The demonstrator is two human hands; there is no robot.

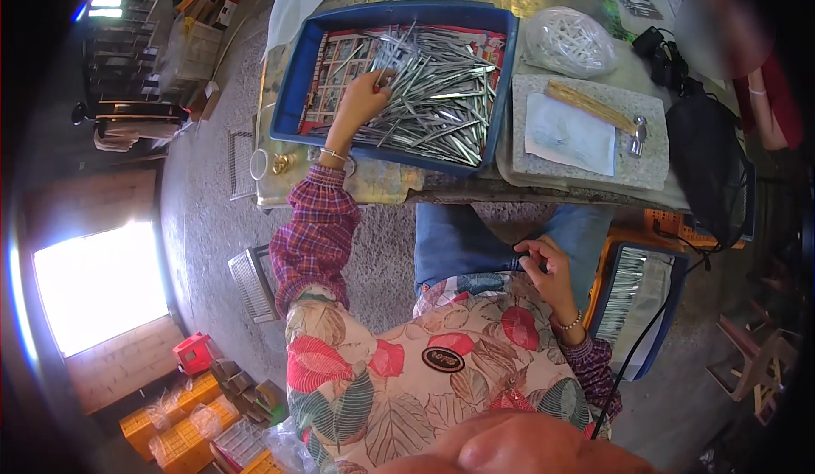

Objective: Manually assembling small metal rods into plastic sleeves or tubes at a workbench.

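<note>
A blue plastic tray lined with printed paper holds a heap of thin silvery metal rods. My left hand reaches over its left part, with curled fingers down at the rods. What those fingertips grip is hidden in the heap. Above my lap, apart from the table, is my right hand. Its fingers are loosely bent, thumb and forefinger apart, and I make out nothing held in them.
Right of the tray, a hammer and a paper sheet lie on a stone slab. A clear plastic bag stands behind. A second blue tray with metal pieces sits low at right, near a hanging black cable.
</note>
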